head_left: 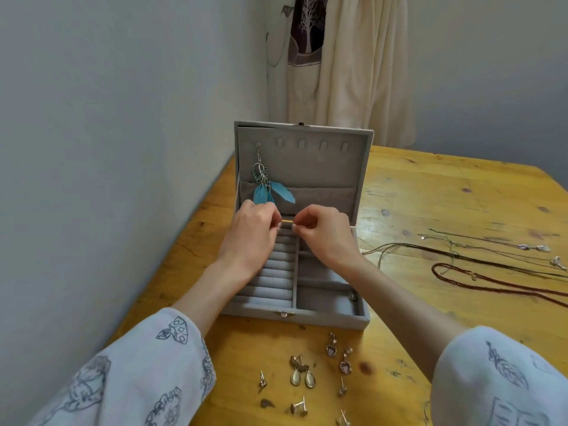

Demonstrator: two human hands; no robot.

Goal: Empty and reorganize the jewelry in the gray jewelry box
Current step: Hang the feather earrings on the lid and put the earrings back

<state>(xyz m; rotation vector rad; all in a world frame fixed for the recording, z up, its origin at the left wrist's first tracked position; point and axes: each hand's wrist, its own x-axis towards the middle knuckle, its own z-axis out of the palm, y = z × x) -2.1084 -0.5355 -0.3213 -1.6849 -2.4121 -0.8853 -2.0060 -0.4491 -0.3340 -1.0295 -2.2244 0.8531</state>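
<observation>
Near the tabletop's [430, 192] left edge, I see the gray jewelry box [295, 315] open; above its ring rolls, my left hand [252, 232] and right hand [325, 232] pinch a small gold piece [286, 222] between them.

Open jewelry box [332, 318] sits mid-table [430, 195], lid standing at the far side, feather earring [264, 182] hanging inside it. Earrings [307, 373] lie near; necklaces [491, 265] lie right.
</observation>
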